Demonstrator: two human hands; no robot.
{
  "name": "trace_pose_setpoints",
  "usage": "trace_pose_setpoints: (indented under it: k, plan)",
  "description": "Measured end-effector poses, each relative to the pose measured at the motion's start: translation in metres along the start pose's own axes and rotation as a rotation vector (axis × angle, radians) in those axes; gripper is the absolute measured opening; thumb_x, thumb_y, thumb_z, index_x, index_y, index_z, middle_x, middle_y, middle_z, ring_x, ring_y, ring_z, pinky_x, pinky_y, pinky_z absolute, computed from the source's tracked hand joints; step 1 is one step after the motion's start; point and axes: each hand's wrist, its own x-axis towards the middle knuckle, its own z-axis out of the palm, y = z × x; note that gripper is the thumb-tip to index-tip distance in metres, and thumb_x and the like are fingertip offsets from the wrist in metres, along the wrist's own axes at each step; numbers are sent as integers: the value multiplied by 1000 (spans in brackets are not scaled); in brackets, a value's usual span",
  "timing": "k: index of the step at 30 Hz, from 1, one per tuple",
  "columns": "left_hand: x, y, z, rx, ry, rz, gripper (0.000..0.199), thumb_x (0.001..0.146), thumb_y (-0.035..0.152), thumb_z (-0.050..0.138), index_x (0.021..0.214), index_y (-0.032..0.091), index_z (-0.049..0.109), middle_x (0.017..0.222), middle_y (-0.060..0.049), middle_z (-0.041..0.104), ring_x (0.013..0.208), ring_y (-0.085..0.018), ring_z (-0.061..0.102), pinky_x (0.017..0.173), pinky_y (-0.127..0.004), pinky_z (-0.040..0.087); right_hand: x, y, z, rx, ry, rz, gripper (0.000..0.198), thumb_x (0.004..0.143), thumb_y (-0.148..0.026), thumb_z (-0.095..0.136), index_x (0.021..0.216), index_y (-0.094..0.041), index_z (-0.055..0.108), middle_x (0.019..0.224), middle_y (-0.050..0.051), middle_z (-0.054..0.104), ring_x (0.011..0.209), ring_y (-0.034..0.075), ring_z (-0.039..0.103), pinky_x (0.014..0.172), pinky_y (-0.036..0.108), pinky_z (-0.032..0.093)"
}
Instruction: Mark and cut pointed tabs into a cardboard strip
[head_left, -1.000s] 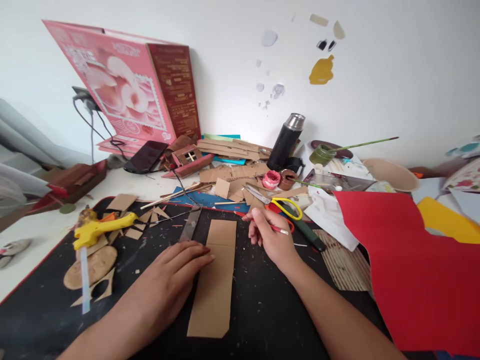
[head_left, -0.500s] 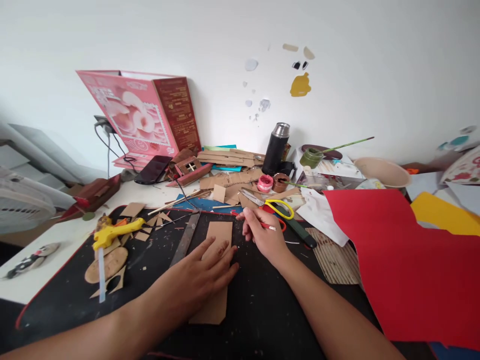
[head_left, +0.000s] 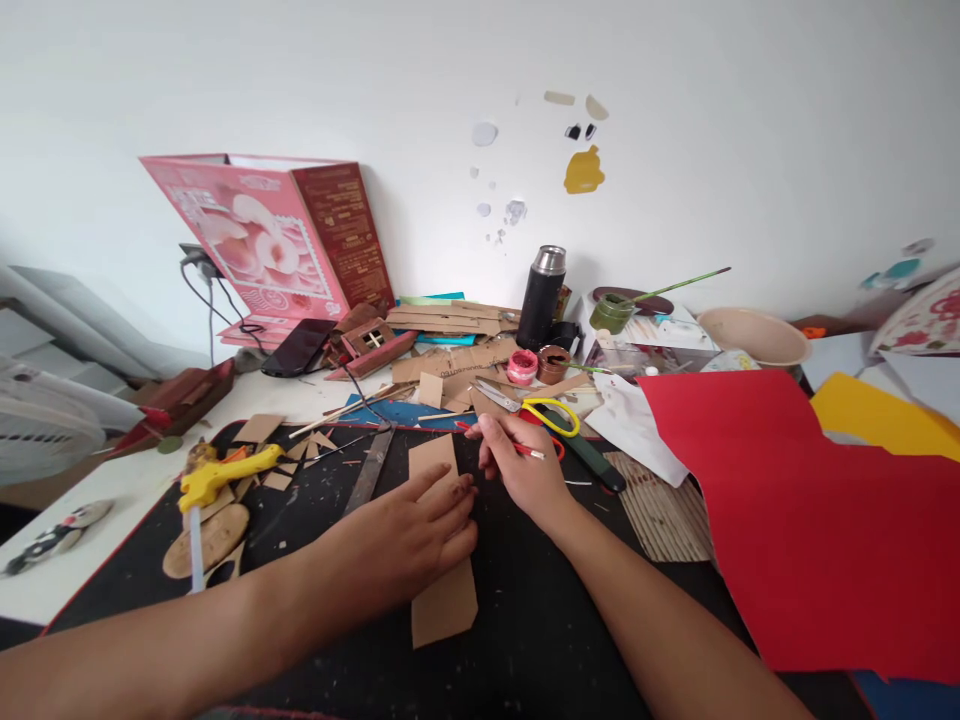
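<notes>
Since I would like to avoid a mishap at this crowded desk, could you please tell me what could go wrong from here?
The flat tan cardboard strip might slide or bend under the left hand lying across it.
The right hand, holding a slim red pencil, is close to the metal scissors with a yellow loop handle and could nudge them.
The small open jar of pink paint, just behind those scissors, might tip if they were pushed.
</notes>
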Motion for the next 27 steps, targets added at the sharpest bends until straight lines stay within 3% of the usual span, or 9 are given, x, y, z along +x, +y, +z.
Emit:
trace_pose_setpoints:
  k: [4,7,10,13,16,19,21,24,27]
  plan:
    - [14,-10,-16,-150,12,33,18,98,9,68,108,24,71,113,-5,82,120,-24,71,120,-38,44,1,0,-3,3,20,-17,66,106,-78,57,93,-18,81,64,0,66,50,14,62,50,25,48]
    - [22,-17,-32,-259,-40,47,20,96,5,69,92,24,65,90,-2,76,92,-24,68,96,-36,53,3,0,-5,7,34,-17,65,107,-77,56,94,-18,81,64,0,66,50,15,62,50,25,47]
    - [20,-22,-50,-428,-84,-3,24,103,6,61,88,25,60,86,-1,72,85,-22,65,86,-33,52,4,0,-5,13,36,-1,63,106,-76,58,92,-18,79,63,0,66,50,14,61,50,25,45]
    - [10,-24,-63,-730,-53,-229,16,109,17,56,98,26,63,94,0,73,86,-18,68,78,-28,52,4,0,-5,35,31,19,63,104,-77,60,90,-18,78,62,0,65,49,14,60,49,25,43]
    - [-2,-24,-60,-998,35,-683,14,107,39,64,101,26,66,86,2,72,72,-17,66,62,-26,51,4,0,-4,56,34,6,64,101,-80,61,87,-19,77,63,0,65,51,15,60,49,25,44]
    - [-8,-21,-40,-1448,231,-976,45,96,49,78,132,26,64,117,-7,81,99,-25,79,85,-35,64,3,1,-4,56,32,4,66,101,-81,61,88,-19,77,63,0,64,50,15,60,48,25,43]
    - [-11,-17,-23,-1698,306,-1152,69,87,48,87,146,25,58,133,-12,80,113,-30,80,97,-41,65,3,1,-4,54,30,9,67,101,-82,59,91,-19,78,63,0,65,48,14,59,46,24,41]
    - [-16,-9,-6,-1916,302,-1319,87,78,44,96,152,24,56,143,-16,77,123,-36,78,99,-45,65,3,3,-4,60,34,16,67,101,-82,59,91,-18,78,64,0,65,47,13,60,46,24,40]
    - [-20,-2,-2,-1964,257,-1349,90,76,43,98,154,25,57,149,-16,74,131,-39,74,98,-48,66,3,5,-3,54,35,20,67,101,-82,59,88,-18,75,63,0,65,47,13,60,45,23,40]
